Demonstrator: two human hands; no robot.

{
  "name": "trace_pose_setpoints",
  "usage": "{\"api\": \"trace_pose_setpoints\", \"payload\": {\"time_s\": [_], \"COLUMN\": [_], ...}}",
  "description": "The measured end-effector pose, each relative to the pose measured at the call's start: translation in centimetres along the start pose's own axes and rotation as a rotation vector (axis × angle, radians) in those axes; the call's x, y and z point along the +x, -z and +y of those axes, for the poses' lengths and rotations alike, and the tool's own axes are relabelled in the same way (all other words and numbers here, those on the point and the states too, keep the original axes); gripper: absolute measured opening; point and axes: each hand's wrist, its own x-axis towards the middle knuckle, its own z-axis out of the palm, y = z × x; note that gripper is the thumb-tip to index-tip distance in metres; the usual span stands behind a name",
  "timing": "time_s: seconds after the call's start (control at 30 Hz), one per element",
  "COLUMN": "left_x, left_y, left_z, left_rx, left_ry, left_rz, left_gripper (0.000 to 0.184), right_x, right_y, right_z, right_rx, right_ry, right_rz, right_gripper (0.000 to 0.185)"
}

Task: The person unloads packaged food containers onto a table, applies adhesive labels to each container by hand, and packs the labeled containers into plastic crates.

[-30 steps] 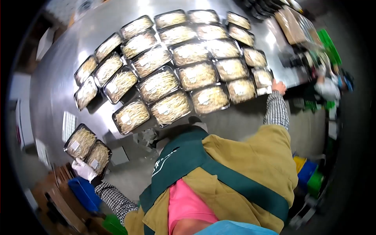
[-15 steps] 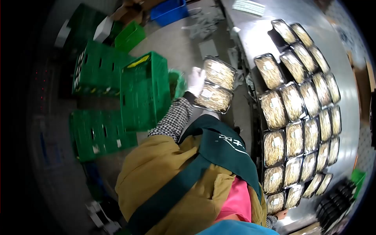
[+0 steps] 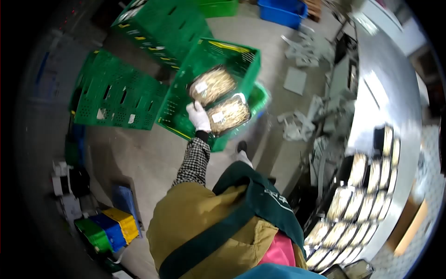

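My left hand (image 3: pixel 199 117), in a white glove, grips two black wrapped trays of pale, thin strands side by side. The upper tray (image 3: pixel 212 85) and the lower tray (image 3: pixel 228 114) are over the open green crate (image 3: pixel 189 67), and both have a white label. Whether they touch the crate's bottom cannot be made out. My right hand is out of view. Several more wrapped trays (image 3: pixel 356 201) stand in rows on the metal table (image 3: pixel 395 79) at the right.
Stacked green crates (image 3: pixel 162 28) and another green crate stack (image 3: pixel 121 93) stand at the left. A blue bin (image 3: pixel 281 13) is at the top. Grey plastic scraps (image 3: pixel 297 125) lie on the floor beside the table. Coloured bins (image 3: pixel 109 228) are at lower left.
The view has turned from the table toward the crates. My left hand has carried the two trays from beside the table to over the green crate. My right hand has left the view.
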Motion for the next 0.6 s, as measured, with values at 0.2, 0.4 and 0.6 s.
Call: {"api": "trace_pose_setpoints", "payload": {"time_s": [0.2, 0.4, 0.6], "left_x": [5.9, 4.9, 5.5], "left_y": [0.9, -0.8, -1.4], "left_z": [-12.4, -24.7, -22.8], "left_rx": [0.243, 0.647, 0.489], "left_ry": [0.469, 0.413, 0.723], "left_rz": [0.264, 0.364, 0.451], "left_gripper": [0.029, 0.033, 0.033], "right_x": [17.2, 23.7, 14.1], "right_y": [5.6, 23.2, 39.3], "right_z": [-25.1, -59.4, -84.4], "right_rx": [0.875, 1.578, 1.634], "right_ry": [0.205, 0.929, 1.593], "right_rz": [0.061, 0.127, -0.071], "right_gripper": [0.027, 0.022, 0.020]}}
